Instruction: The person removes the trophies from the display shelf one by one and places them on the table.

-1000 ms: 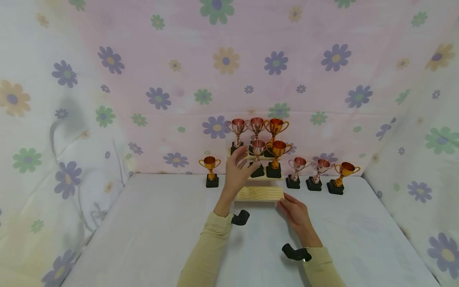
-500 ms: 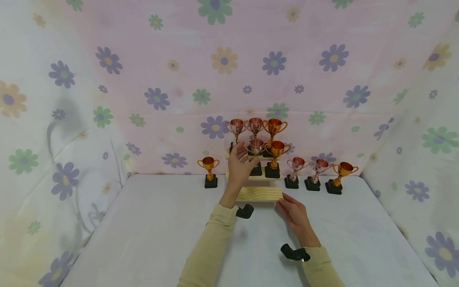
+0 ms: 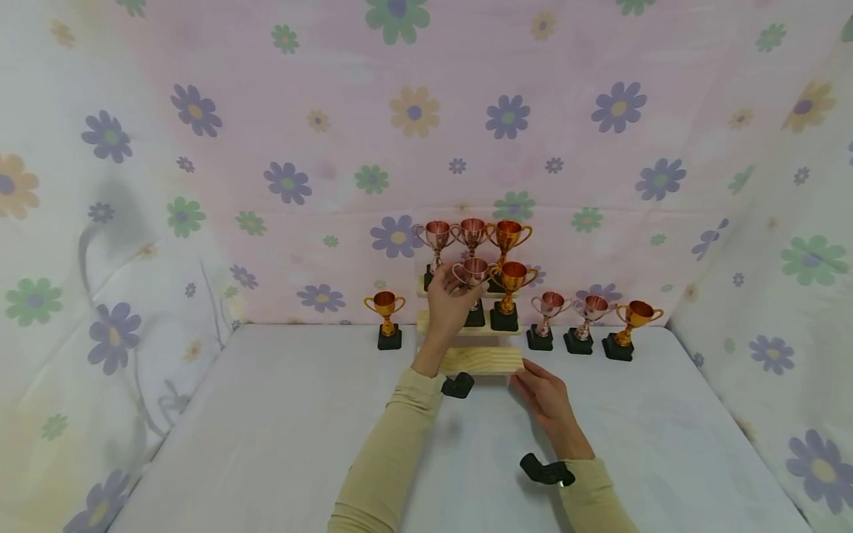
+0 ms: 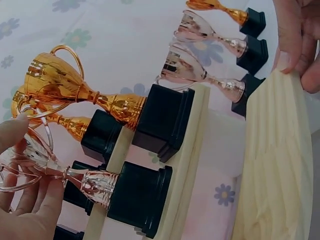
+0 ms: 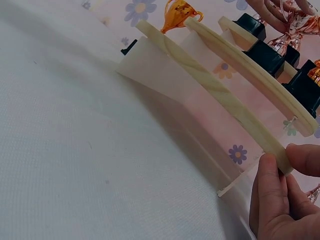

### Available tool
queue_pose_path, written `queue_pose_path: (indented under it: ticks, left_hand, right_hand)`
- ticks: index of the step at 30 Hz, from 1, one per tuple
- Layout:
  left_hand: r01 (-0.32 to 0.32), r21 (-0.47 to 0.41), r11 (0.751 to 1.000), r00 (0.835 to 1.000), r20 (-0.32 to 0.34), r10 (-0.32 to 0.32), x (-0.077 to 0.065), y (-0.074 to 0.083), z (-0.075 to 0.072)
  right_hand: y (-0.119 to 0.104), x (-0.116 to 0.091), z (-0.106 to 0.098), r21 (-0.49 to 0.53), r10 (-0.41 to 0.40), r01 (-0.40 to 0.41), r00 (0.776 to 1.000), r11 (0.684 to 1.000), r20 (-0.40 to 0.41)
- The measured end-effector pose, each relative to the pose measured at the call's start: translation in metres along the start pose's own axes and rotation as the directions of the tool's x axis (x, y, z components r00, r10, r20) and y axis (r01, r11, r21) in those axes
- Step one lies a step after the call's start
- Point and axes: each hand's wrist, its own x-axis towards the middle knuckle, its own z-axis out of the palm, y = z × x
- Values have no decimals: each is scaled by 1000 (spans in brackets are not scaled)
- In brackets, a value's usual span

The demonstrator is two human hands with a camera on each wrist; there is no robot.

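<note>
Where the left hand [image 3: 448, 303] grips, the trophy [image 4: 100, 188] gleams rose-pink

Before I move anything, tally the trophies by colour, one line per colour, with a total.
Gold trophies: 4 (2 at the wooden stand, 2 on the table)
Rose-pink trophies: 5 (3 at the stand, 2 on the table)
Total: 9

Glossy metallic trophy cups [image 4: 55, 80], smooth plastic-looking black bases [image 4: 162, 120], grained wooden shelf boards [image 4: 277, 165], matt white cloth [image 5: 90, 150]
</note>
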Motion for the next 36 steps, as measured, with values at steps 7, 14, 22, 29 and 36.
queue_pose_path:
  ticks: [7,14,22,29,36]
  left_hand:
    - [-59,18,998,998,-12,59,4,-5,2]
    - [-70,12,997,998,10,70,8,-5,3]
    - [-118,-5,993,993,3,118,9,-7,-2]
    - [-136,1,991,991,-2,136,-2,14,-14]
    - [-107,53,993,993,-34,109,-18,36,-26]
  right_hand:
    - [-1,-1,0,4,2,-2,1000,1000,3]
    - [1,-1,1,14,2,-2,1000,1000,4]
    - [0,0,0,28,4,-4,1000,1000,7]
    - [1,-1,-1,12,-2,2,1000,1000,7]
    - [0,-2,0,15,-2,2,1000,1000,5]
